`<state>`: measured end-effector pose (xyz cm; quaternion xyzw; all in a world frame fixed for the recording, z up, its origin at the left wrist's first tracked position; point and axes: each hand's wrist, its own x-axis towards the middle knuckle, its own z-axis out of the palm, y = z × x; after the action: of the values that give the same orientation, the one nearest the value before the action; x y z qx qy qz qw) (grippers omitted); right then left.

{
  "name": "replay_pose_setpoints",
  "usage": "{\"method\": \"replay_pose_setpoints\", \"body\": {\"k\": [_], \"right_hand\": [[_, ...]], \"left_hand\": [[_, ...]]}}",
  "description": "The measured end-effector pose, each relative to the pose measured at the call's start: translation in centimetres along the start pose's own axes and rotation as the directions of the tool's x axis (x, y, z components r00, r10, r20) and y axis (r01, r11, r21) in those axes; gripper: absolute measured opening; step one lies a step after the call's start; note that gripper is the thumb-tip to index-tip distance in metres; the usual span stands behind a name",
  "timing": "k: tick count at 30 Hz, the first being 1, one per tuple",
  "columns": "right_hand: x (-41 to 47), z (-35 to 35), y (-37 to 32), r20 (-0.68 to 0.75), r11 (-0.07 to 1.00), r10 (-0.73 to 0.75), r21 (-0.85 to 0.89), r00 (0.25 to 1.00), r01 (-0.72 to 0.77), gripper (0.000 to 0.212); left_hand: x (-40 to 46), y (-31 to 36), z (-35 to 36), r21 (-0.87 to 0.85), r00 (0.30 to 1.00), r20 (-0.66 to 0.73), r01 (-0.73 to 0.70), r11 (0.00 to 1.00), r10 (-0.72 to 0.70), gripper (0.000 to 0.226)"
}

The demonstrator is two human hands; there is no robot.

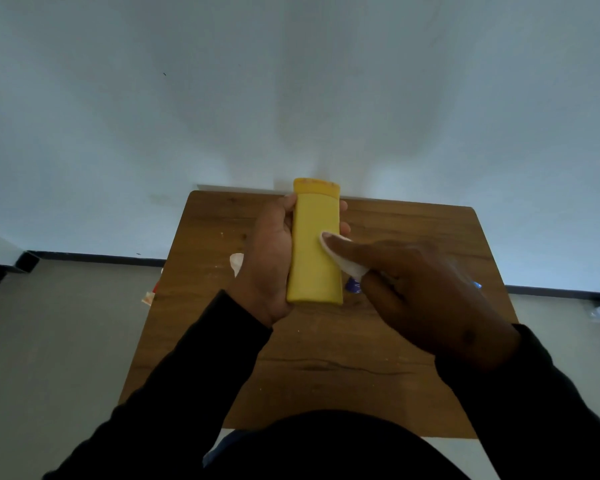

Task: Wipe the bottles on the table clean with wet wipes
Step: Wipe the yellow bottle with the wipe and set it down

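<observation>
While it is held up above the desk, the yellow bottle lies lengthwise away from the person, cap end far, flat base near. The left hand grips it from the left side, palm against the narrow edge and fingertips curling round to show on the right edge. The right hand pinches a white wet wipe and presses a fold of it with an extended finger against the right part of the bottle's front face.

The bottle looks like smooth, stiff plastic, probably light, and its walls would likely give a little under a firm squeeze. Dampened by the wipe, it may turn slippery, so the sound hold is across the narrow sides near mid-body, as the left hand has it, leaving the broad faces free for wiping. The cap seam seems to carry some grime and would want attention.

On the desk, a crumpled white scrap lies just left of the left hand, and a blue item peeks out between bottle and right hand, mostly hidden. Small litter lies on the floor by the desk's left edge.
</observation>
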<state>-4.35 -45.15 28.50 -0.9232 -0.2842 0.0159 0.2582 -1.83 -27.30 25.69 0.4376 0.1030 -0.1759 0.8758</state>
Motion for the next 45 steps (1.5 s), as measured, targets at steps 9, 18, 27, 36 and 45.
{"method": "replay_pose_setpoints", "body": {"k": [9,18,27,36,45], "right_hand": [[0.0,0.0,-0.5,0.067,0.999,0.009,-0.049,0.998,-0.006,0.059],[-0.3,-0.1,-1.1,0.109,0.994,0.0,-0.113,0.994,0.012,0.054],[-0.5,0.2,-1.5,0.15,0.996,-0.02,-0.087,0.989,0.033,0.056],[-0.9,0.0,-1.7,0.177,0.997,-0.011,-0.071,0.984,0.024,0.055],[-1.3,-0.9,-1.0,0.15,0.997,-0.081,0.004,0.985,0.081,0.053]], "left_hand": [[-0.1,-0.3,0.2,0.02,1.0,-0.01,-0.006,1.0,0.007,0.06],[-0.2,-0.6,0.1,0.02,0.999,-0.025,-0.028,0.999,0.029,0.062],[-0.2,-0.3,-0.3,-0.021,0.996,-0.064,-0.061,0.998,0.06,0.065],[-0.7,-0.5,-0.2,-0.061,0.997,-0.066,-0.041,0.997,0.037,0.064],[-1.4,0.8,-0.5,-0.086,0.996,0.024,0.085,0.993,-0.083,0.061]]}}
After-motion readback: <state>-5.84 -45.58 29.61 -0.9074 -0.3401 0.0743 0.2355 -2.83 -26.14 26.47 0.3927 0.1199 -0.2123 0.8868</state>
